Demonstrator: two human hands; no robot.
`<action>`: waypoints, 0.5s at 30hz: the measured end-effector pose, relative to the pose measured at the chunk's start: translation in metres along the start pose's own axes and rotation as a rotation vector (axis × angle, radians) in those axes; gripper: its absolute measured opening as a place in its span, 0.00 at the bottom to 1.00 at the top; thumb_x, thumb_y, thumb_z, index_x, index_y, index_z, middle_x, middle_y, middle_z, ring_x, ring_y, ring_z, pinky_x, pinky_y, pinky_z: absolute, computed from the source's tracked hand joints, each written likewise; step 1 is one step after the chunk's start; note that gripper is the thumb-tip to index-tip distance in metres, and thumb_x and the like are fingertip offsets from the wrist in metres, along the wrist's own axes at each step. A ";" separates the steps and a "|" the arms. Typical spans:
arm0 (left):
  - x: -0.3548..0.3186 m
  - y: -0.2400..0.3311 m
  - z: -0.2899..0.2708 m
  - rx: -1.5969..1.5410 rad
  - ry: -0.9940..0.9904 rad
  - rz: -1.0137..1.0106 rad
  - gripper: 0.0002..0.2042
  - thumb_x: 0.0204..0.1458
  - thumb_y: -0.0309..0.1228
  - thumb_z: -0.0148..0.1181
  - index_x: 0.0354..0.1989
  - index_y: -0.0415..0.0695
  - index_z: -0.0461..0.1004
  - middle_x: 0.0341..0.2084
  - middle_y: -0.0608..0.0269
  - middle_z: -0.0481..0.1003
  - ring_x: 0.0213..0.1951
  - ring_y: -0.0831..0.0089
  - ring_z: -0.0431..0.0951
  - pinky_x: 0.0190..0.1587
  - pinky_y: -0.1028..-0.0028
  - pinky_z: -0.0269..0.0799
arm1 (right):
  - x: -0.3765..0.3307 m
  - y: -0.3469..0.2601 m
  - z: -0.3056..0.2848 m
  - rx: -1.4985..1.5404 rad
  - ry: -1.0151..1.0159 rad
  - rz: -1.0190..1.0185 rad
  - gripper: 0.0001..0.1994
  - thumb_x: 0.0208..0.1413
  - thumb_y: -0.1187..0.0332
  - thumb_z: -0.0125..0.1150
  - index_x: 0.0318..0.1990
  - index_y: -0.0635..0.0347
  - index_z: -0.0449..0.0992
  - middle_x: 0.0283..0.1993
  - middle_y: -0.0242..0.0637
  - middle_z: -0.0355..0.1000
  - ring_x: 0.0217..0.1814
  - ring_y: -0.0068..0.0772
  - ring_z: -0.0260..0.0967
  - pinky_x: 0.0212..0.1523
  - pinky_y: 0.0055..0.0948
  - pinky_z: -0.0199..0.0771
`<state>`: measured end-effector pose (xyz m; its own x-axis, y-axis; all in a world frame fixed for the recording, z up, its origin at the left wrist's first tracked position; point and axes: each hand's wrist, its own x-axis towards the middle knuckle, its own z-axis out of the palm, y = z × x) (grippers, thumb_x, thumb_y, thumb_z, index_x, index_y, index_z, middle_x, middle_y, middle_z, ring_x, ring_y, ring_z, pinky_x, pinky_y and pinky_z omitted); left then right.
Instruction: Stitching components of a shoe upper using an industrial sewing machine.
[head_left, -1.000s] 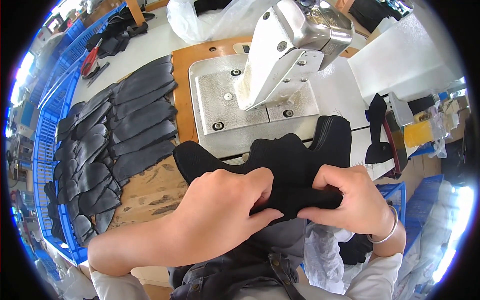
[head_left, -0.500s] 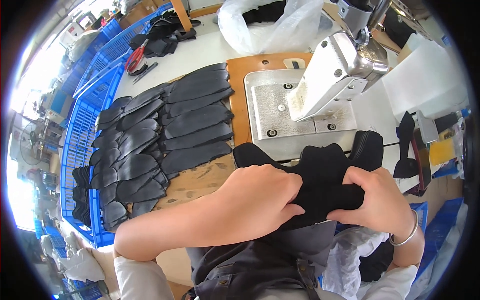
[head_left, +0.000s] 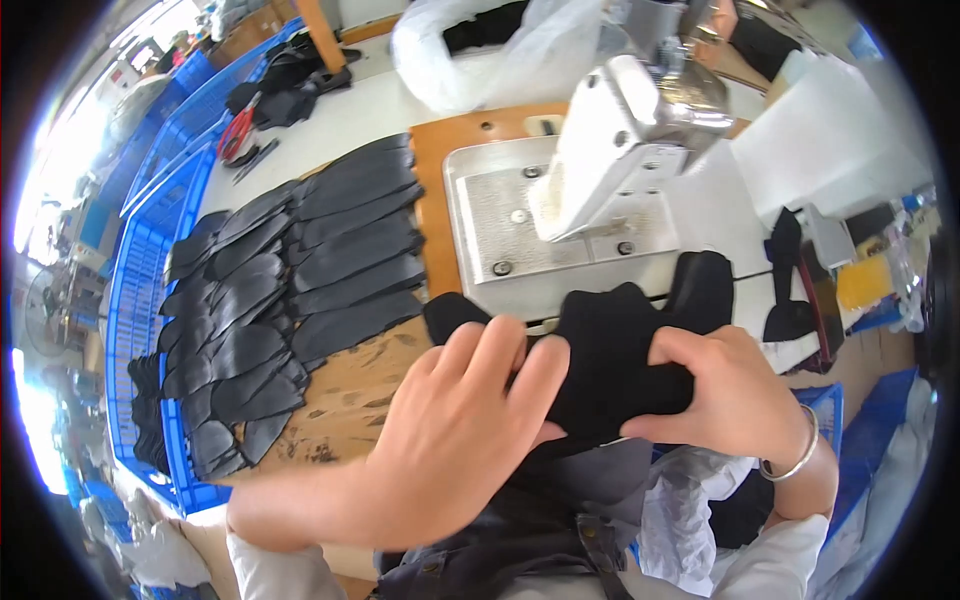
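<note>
Worktable (head_left: 365,98), cloth (head_left: 612,370) crosswise, lobes (head_left: 700,285) forward

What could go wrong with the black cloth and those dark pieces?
The black cloth might slip or crease where the right hand pinches it.

The left forearm is near the overlapping dark pieces, so a bump might muddle them.
</note>
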<state>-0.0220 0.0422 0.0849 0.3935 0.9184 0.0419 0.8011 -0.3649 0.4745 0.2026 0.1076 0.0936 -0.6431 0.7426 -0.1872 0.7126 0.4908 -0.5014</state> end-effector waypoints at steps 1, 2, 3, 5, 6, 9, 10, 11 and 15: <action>-0.005 0.007 0.006 0.214 0.190 0.062 0.21 0.39 0.35 0.68 0.44 0.44 0.74 0.40 0.54 0.73 0.40 0.59 0.74 0.36 0.63 0.67 | 0.000 0.002 -0.001 -0.013 -0.013 -0.010 0.21 0.37 0.57 0.73 0.32 0.61 0.71 0.17 0.43 0.69 0.25 0.52 0.71 0.27 0.42 0.67; -0.012 0.012 0.015 0.318 0.206 0.149 0.32 0.36 0.38 0.67 0.55 0.44 0.70 0.51 0.54 0.71 0.51 0.59 0.72 0.49 0.60 0.66 | 0.001 0.006 0.002 -0.023 0.001 0.024 0.21 0.37 0.57 0.73 0.32 0.61 0.71 0.17 0.43 0.69 0.25 0.52 0.71 0.27 0.42 0.67; -0.014 0.021 0.023 0.319 0.209 0.211 0.32 0.37 0.39 0.66 0.56 0.42 0.70 0.55 0.53 0.68 0.55 0.60 0.70 0.54 0.60 0.62 | 0.000 0.008 0.003 -0.011 0.017 -0.026 0.21 0.39 0.56 0.73 0.33 0.61 0.71 0.18 0.44 0.68 0.25 0.52 0.70 0.27 0.42 0.67; -0.012 0.028 0.053 0.295 0.144 0.253 0.35 0.38 0.43 0.64 0.56 0.37 0.68 0.61 0.52 0.63 0.63 0.60 0.63 0.64 0.59 0.52 | 0.001 0.010 0.002 0.018 -0.011 -0.051 0.20 0.44 0.57 0.69 0.35 0.64 0.71 0.18 0.47 0.69 0.25 0.53 0.70 0.26 0.42 0.67; -0.013 0.027 0.062 0.290 0.147 0.269 0.35 0.38 0.43 0.64 0.56 0.37 0.68 0.61 0.52 0.63 0.63 0.60 0.63 0.64 0.59 0.52 | -0.002 0.013 -0.001 0.012 -0.002 -0.037 0.20 0.44 0.57 0.69 0.35 0.64 0.71 0.18 0.47 0.69 0.25 0.53 0.70 0.26 0.42 0.67; -0.014 0.029 0.079 0.390 0.199 0.157 0.40 0.35 0.47 0.65 0.58 0.38 0.65 0.61 0.52 0.64 0.63 0.59 0.63 0.64 0.57 0.53 | -0.012 0.025 -0.013 0.209 -0.057 -0.002 0.13 0.51 0.61 0.64 0.32 0.63 0.71 0.19 0.45 0.71 0.24 0.49 0.71 0.25 0.38 0.67; -0.014 0.028 0.080 0.380 0.198 0.165 0.40 0.35 0.47 0.65 0.58 0.38 0.65 0.61 0.52 0.64 0.63 0.59 0.63 0.64 0.57 0.53 | -0.017 0.037 -0.008 0.330 -0.022 -0.003 0.12 0.54 0.64 0.64 0.28 0.61 0.69 0.16 0.35 0.67 0.15 0.24 0.67 0.17 0.26 0.58; -0.013 0.028 0.080 0.399 0.197 0.179 0.39 0.36 0.48 0.65 0.58 0.39 0.65 0.61 0.52 0.64 0.62 0.59 0.64 0.63 0.57 0.54 | -0.019 0.041 -0.007 0.365 -0.023 0.010 0.12 0.55 0.65 0.63 0.27 0.61 0.69 0.16 0.34 0.68 0.15 0.22 0.67 0.17 0.25 0.58; -0.013 0.027 0.084 0.460 0.185 0.173 0.34 0.43 0.48 0.61 0.62 0.54 0.64 0.62 0.56 0.64 0.63 0.63 0.63 0.63 0.59 0.54 | -0.022 0.036 -0.014 0.302 -0.028 0.074 0.11 0.54 0.65 0.60 0.25 0.62 0.70 0.18 0.39 0.71 0.21 0.44 0.70 0.25 0.35 0.66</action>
<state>0.0324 0.0073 0.0238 0.4844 0.8355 0.2594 0.8632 -0.5047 0.0137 0.2458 0.1155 0.0916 -0.6032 0.7562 -0.2537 0.6448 0.2752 -0.7131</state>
